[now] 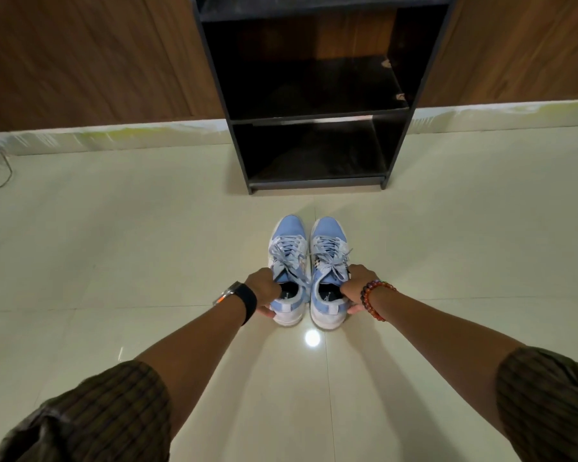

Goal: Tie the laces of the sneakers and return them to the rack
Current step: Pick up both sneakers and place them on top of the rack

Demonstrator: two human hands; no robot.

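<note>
Two light blue and white sneakers stand side by side on the pale tiled floor, toes pointing at the rack. My left hand (264, 293) grips the heel collar of the left sneaker (288, 248), fingers inside the opening. My right hand (356, 288) grips the collar of the right sneaker (327, 245) the same way. Both pairs of laces show bows over the tongues. The dark shoe rack (317, 116) stands just beyond the toes, against the wooden wall, its shelves bare.
A wooden-panelled wall (80, 61) with a pale skirting strip runs behind the rack. A thin cable (4, 171) loops on the floor at the far left. Glossy tiles spread on all sides, with a lamp reflection (312, 337) behind the heels.
</note>
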